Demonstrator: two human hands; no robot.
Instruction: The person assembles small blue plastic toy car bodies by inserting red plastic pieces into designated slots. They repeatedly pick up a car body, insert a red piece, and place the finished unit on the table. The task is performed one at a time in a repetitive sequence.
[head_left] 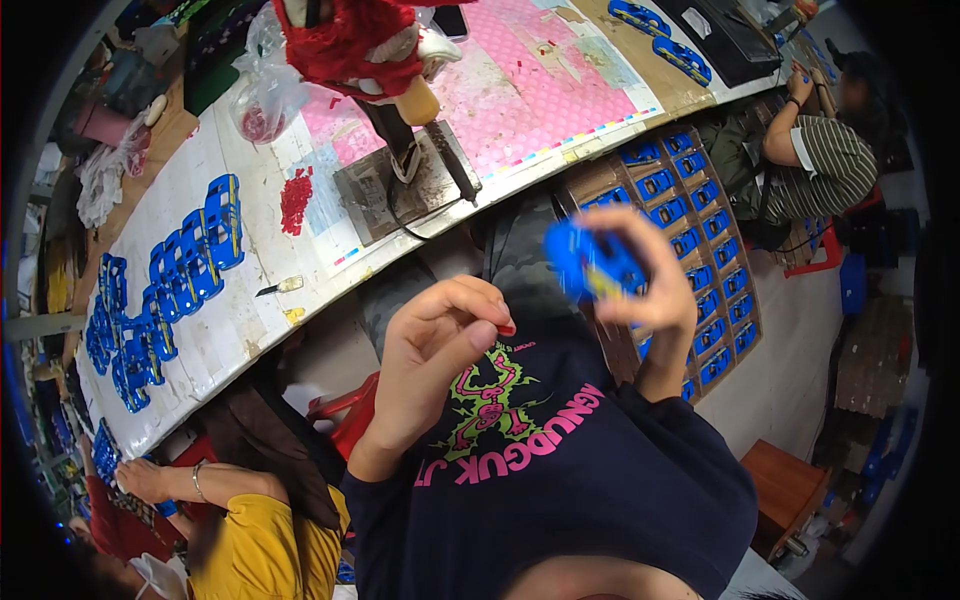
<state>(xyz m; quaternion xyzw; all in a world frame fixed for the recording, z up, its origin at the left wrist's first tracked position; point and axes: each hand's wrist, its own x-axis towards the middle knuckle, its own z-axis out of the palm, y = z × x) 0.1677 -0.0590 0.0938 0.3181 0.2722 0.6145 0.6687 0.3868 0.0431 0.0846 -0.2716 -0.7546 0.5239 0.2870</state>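
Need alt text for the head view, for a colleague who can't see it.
A right hand holds up a motion-blurred blue toy car while the left hand pinches a small red piece. A white worktable bears a red heap and clustered toy cars; a brown tray at right holds more in rows.

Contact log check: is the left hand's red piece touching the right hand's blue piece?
Apart. The head view shows a clear gap, with dark clothing visible between the red piece and the blue piece.
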